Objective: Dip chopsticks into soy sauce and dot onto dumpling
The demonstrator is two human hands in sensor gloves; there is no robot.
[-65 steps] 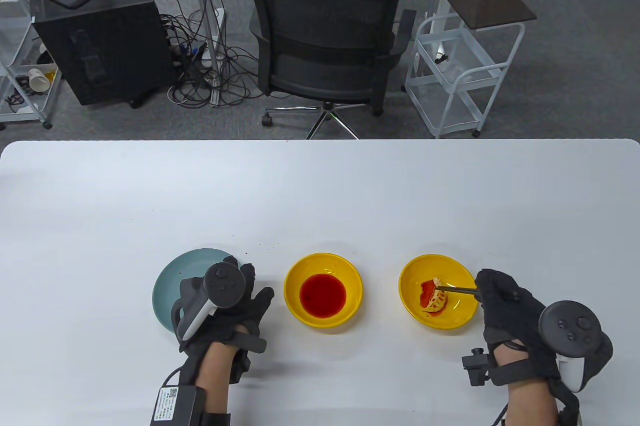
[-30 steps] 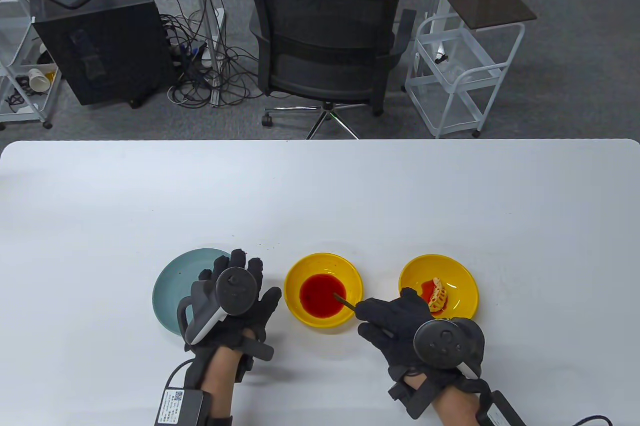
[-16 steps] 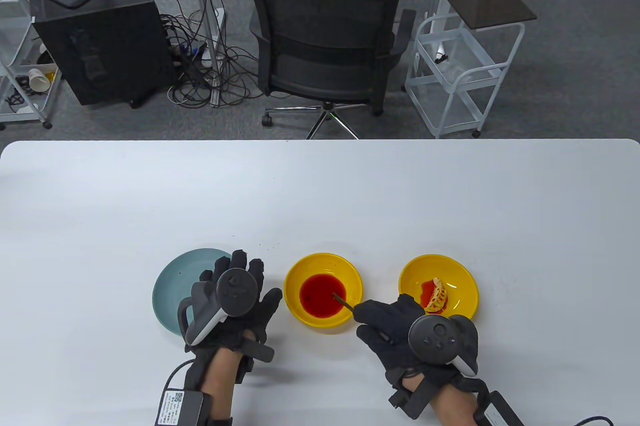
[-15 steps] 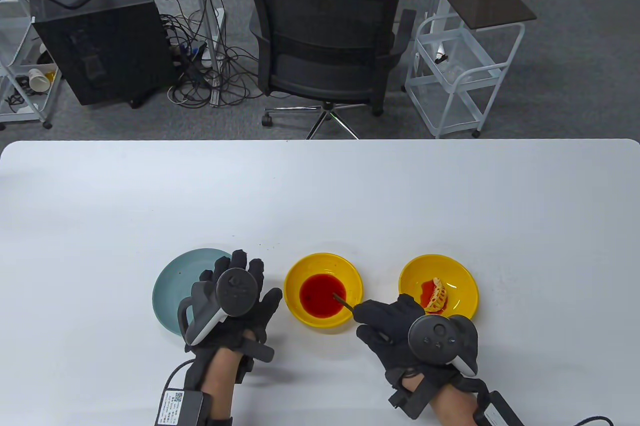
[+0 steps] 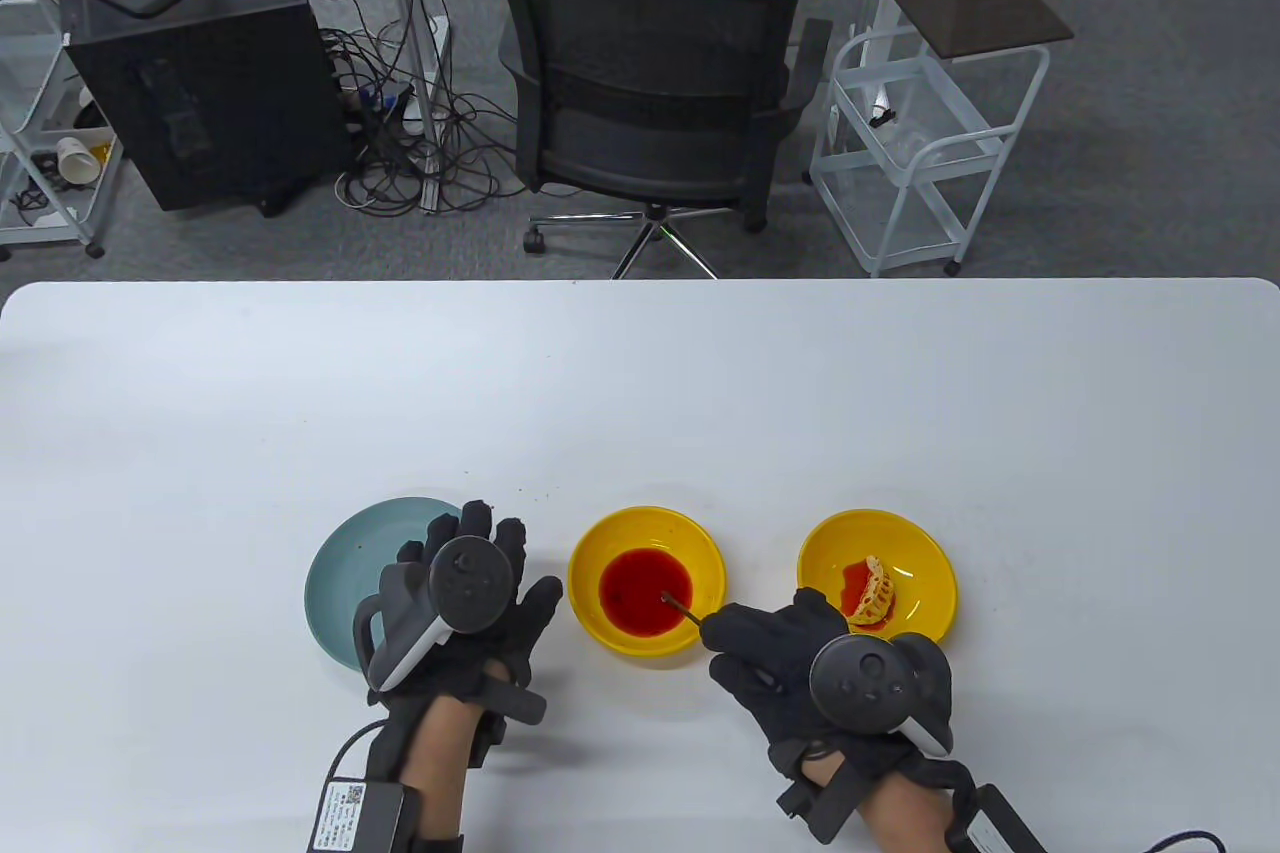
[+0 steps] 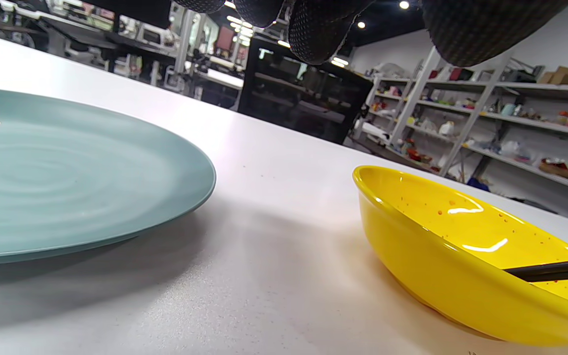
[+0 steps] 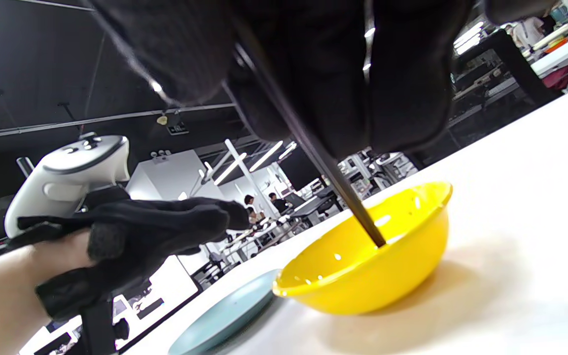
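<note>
Here we count two yellow bowls and one teal plate [image 5: 340, 583] on the tabletop [image 5: 640, 393]. Our right hand [image 5: 790, 663] pinches the chopsticks [image 5: 683, 605], tips in the sauce bowl [image 5: 646, 581]. One dumpling [image 5: 877, 590] sits in the other bowl [image 5: 877, 583]. Our left hand [image 5: 460, 613] rests over the plate, grip spread, holding nothing.

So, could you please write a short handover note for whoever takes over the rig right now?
Right hand grips the chopsticks, tips in the red sauce of the middle yellow bowl.
Left hand holds nothing, fingers spread, over the teal plate.
Dumpling sits in the right yellow bowl, already smeared with red sauce.
Done: chopsticks dipped.
Left: carry them to the dumpling and dot it.
</note>
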